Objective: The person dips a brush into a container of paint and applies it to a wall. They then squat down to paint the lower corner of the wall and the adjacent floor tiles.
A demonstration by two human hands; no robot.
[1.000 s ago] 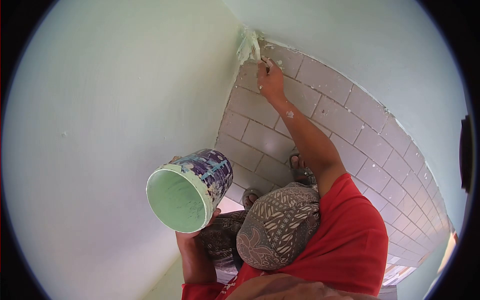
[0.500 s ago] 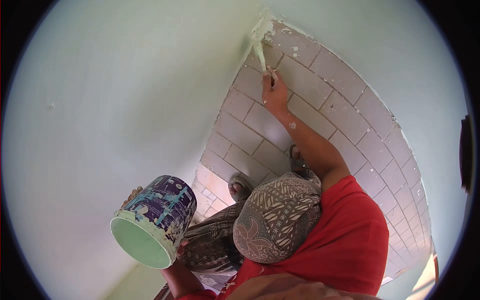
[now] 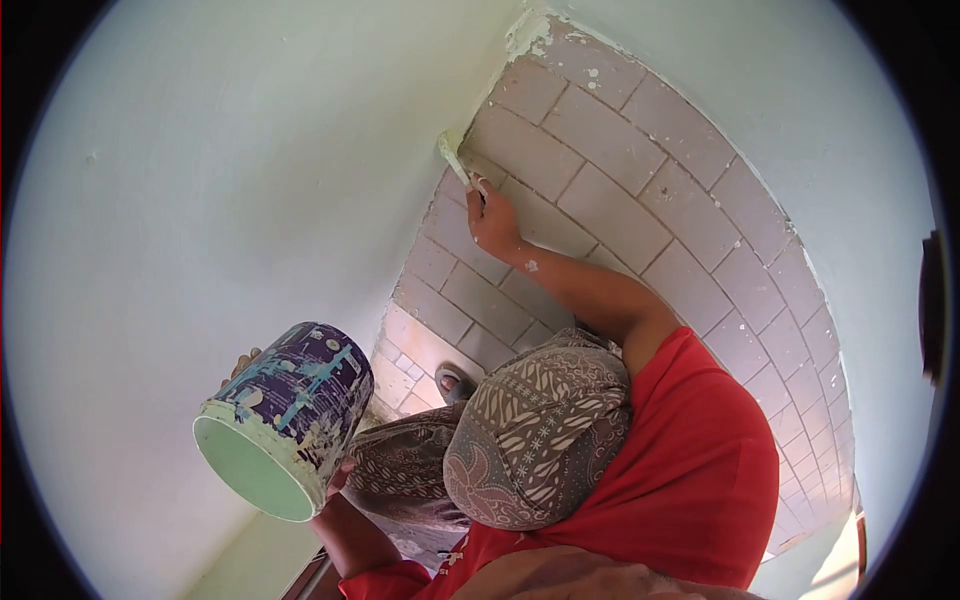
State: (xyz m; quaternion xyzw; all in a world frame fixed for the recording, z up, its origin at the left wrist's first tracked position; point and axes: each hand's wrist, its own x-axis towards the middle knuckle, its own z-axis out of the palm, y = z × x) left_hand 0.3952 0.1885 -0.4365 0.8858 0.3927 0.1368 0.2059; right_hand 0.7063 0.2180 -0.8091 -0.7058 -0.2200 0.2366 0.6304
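My right hand (image 3: 492, 222) is closed round the handle of a paintbrush (image 3: 455, 162). The pale, paint-coated bristles touch the foot of the wall (image 3: 290, 180), where it meets the tiled floor. Against the wall side, my left hand (image 3: 343, 472) holds a paint bucket (image 3: 305, 385) with a purple, paint-smeared label. The bucket is tipped so its mouth faces my body, and pale green paint coats its inner wall. Only some fingers of the left hand show, at the bucket's far edge and near its rim.
Brick-patterned floor tiles (image 3: 610, 210) carry white paint spots. Thick paint marks the corner (image 3: 528, 35) where two walls meet. A second wall (image 3: 800, 110) curves along the right. A sandalled foot (image 3: 455, 382) is beside my patterned trousers. A dark object (image 3: 932, 305) is at the far right.
My right hand has drawn the brush from the corner back along the wall's foot, toward my body. The bucket has shifted slightly left and up in view.
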